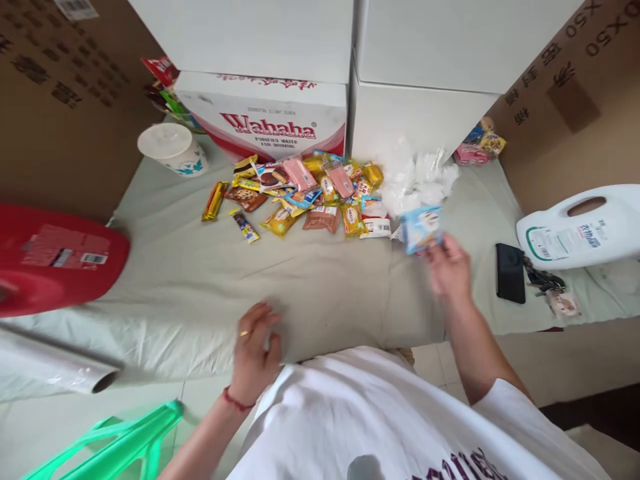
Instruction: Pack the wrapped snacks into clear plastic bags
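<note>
A blue and white snack packet [423, 228] is pinched in the fingers of my right hand [453, 267], a little blurred, at the right end of the snack pile. Just beyond it lies crumpled clear plastic film [417, 177]. The heap of wrapped snacks [327, 193] holds yellow, pink, brown and blue packets. At the table's front edge, my left hand [257, 343] rests on the cloth with its fingers loosely bent and apart, holding nothing. A small dark-blue and yellow bar [245, 227] and a yellow-red bar [215, 201] lie at the heap's left side.
Behind the heap stand a Wahaha carton [270, 123] and white boxes [425, 120]. On the left are a paper cup [173, 148], a red container [60, 260] and a plastic roll [55, 360]. A phone [510, 272], keys [545, 277] and a white detergent bottle [580, 230] lie right.
</note>
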`<state>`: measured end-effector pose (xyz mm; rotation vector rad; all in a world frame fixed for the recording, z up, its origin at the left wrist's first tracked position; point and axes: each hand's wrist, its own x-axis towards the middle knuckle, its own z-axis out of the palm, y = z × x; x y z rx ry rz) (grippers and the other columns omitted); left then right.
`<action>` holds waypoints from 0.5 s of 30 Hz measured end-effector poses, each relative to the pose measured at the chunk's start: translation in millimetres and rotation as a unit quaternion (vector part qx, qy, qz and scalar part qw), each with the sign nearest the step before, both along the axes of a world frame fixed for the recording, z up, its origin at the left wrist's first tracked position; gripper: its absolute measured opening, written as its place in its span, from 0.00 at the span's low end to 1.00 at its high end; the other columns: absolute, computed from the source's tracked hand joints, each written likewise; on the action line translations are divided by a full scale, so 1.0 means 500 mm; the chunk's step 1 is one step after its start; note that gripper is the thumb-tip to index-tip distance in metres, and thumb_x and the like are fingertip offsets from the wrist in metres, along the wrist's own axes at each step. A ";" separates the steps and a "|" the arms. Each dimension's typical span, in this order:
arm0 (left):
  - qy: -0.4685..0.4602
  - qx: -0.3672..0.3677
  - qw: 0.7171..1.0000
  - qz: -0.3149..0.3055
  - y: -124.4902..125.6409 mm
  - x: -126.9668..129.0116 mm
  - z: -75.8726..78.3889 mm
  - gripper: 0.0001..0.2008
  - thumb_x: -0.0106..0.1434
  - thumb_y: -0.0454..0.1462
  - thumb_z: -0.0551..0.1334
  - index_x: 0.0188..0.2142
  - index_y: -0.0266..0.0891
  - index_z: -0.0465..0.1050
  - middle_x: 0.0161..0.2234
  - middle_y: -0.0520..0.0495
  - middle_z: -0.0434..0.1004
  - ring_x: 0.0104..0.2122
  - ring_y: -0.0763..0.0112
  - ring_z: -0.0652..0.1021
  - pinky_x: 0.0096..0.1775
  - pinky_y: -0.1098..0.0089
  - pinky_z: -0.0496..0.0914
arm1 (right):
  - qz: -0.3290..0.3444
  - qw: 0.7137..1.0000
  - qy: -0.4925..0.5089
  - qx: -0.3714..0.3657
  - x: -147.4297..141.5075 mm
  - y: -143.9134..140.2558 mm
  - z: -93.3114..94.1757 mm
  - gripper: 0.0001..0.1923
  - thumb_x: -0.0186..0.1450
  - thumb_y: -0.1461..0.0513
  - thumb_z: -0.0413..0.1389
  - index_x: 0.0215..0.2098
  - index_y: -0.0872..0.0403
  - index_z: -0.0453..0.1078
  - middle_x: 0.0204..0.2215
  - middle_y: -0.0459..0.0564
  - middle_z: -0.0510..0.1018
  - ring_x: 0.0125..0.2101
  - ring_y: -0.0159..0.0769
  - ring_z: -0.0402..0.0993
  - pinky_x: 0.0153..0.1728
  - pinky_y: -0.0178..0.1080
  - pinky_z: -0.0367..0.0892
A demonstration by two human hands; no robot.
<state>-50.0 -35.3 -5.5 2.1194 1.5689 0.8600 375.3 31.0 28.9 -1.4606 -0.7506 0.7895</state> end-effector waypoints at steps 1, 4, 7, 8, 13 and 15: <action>0.020 0.006 0.999 0.038 -0.006 -0.027 -0.009 0.12 0.62 0.32 0.57 0.44 0.44 0.72 0.51 0.40 0.73 0.61 0.50 0.74 0.59 0.47 0.72 | -0.073 0.997 -0.016 0.020 0.073 0.026 0.010 0.16 0.60 0.56 0.65 0.45 0.50 0.72 0.43 0.48 0.79 0.40 0.33 0.78 0.43 0.40 0.76; 0.081 0.027 0.992 0.091 -0.019 -0.078 -0.037 0.08 0.61 0.33 0.58 0.39 0.44 0.74 0.47 0.40 0.74 0.60 0.46 0.74 0.58 0.43 0.71 | -0.258 0.964 -0.048 -0.051 0.270 0.106 0.026 0.06 0.62 0.64 0.60 0.36 0.52 0.67 0.33 0.47 0.75 0.29 0.29 0.73 0.33 0.37 0.72; 0.125 0.041 0.986 0.102 -0.024 -0.082 -0.062 0.07 0.61 0.33 0.59 0.37 0.43 0.74 0.45 0.39 0.76 0.57 0.47 0.76 0.56 0.46 0.72 | -0.325 0.937 -0.069 -0.107 0.386 0.173 0.017 0.08 0.66 0.68 0.55 0.31 0.50 0.62 0.27 0.44 0.70 0.21 0.26 0.63 0.25 0.37 0.64; 0.134 0.048 0.983 0.112 -0.024 -0.076 -0.070 0.06 0.61 0.33 0.59 0.37 0.42 0.74 0.45 0.38 0.76 0.55 0.47 0.77 0.55 0.47 0.73 | -0.334 0.931 -0.080 -0.126 0.407 0.190 0.011 0.10 0.67 0.68 0.54 0.30 0.50 0.62 0.25 0.43 0.70 0.20 0.26 0.61 0.24 0.38 0.62; 0.163 0.069 0.965 0.192 -0.027 -0.043 -0.092 0.05 0.57 0.33 0.62 0.35 0.43 0.74 0.44 0.40 0.80 0.48 0.51 0.80 0.50 0.52 0.73 | -0.291 0.924 -0.189 -0.158 0.455 0.265 -0.013 0.08 0.75 0.61 0.56 0.39 0.58 0.71 0.32 0.46 0.75 0.27 0.29 0.72 0.28 0.35 0.70; 0.160 0.062 0.963 0.207 -0.028 -0.036 -0.092 0.05 0.56 0.34 0.62 0.34 0.44 0.74 0.43 0.42 0.81 0.47 0.51 0.80 0.49 0.53 0.73 | -0.225 0.929 -0.267 -0.120 0.464 0.303 -0.010 0.11 0.76 0.57 0.57 0.48 0.56 0.74 0.40 0.49 0.78 0.35 0.33 0.78 0.35 0.36 0.75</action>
